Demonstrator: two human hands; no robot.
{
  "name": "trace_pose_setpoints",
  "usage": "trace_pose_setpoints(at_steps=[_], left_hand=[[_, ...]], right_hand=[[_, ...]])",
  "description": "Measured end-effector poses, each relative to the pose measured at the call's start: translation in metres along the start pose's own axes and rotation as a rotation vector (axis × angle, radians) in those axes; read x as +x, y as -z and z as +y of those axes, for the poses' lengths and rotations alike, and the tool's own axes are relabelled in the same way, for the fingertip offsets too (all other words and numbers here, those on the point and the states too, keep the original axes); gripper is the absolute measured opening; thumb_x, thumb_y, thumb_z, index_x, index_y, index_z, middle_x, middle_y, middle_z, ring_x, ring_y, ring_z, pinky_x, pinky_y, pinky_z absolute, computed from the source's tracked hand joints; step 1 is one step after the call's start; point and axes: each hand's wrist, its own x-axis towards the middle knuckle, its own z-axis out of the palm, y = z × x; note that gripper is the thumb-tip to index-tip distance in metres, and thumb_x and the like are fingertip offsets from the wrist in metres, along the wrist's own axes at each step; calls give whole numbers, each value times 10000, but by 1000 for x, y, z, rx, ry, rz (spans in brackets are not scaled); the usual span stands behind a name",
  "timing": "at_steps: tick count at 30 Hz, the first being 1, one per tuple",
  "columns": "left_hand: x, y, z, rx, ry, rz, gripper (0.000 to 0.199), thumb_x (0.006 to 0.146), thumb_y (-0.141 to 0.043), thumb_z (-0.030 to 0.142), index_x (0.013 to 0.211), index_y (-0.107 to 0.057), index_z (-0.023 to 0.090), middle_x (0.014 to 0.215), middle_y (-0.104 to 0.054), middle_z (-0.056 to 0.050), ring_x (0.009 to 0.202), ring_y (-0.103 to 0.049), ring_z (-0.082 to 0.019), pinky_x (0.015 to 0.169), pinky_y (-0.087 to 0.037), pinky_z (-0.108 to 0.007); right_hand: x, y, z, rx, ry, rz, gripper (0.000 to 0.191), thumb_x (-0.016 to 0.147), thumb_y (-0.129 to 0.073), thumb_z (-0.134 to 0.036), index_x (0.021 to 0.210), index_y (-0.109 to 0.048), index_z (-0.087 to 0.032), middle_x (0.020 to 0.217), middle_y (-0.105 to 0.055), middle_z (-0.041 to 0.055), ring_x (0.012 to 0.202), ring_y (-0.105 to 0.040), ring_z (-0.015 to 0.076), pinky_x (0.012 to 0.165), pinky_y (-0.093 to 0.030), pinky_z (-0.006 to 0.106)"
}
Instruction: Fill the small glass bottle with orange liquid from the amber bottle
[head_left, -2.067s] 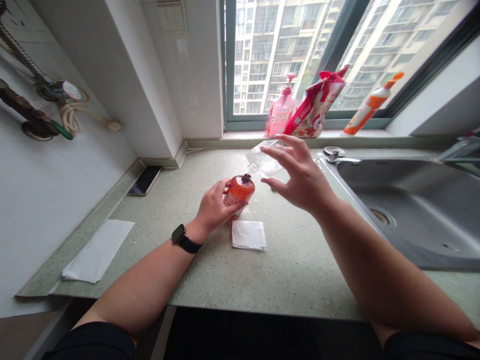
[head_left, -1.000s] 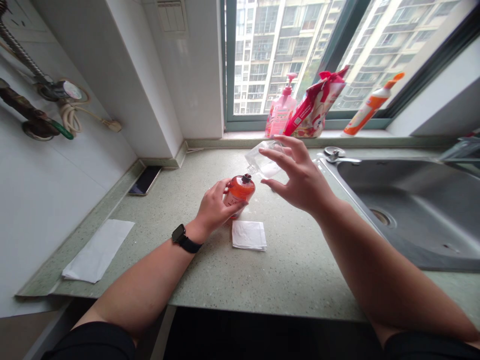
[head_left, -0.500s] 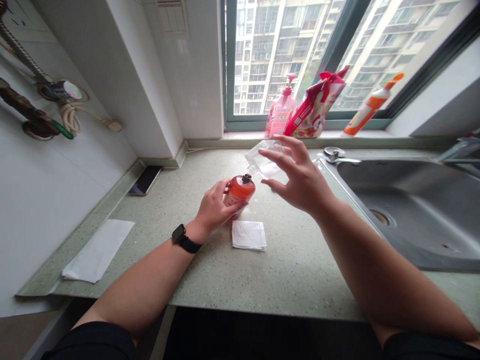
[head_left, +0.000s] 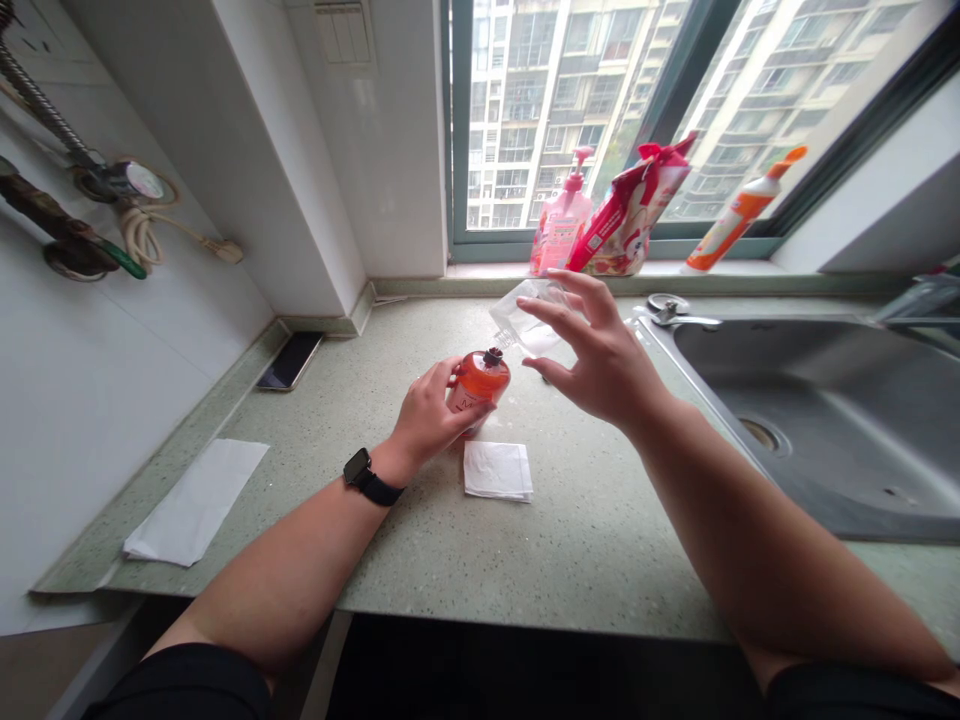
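The left hand (head_left: 427, 408) wraps the orange bottle (head_left: 480, 385) in a close grip around its body; the bottle stands roughly upright, its base hidden. The clear pouch (head_left: 529, 318) lies beyond, its long axis slanting up and right from the bottle's dark cap (head_left: 493, 355), its spout just beside it. The right hand (head_left: 600, 350) is the nearer to the pouch, spread wide, fingers arched across it; contact cannot be told. A tissue (head_left: 497, 470) lies just below.
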Motion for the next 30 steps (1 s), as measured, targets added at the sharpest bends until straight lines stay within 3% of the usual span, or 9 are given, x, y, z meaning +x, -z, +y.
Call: trace_pose_setpoints(at_steps=[30], left_hand=[[0, 0, -1, -23, 9, -13, 683, 907, -794, 643, 1406, -581, 227, 1331, -737, -134, 1075, -764, -280, 970, -633, -467]], right_hand=[[-1, -3, -1, 15, 3, -13, 847, 893, -752, -130, 1596, -458, -499, 1676, -415, 49, 1525, -494, 413, 1167, -555, 688]])
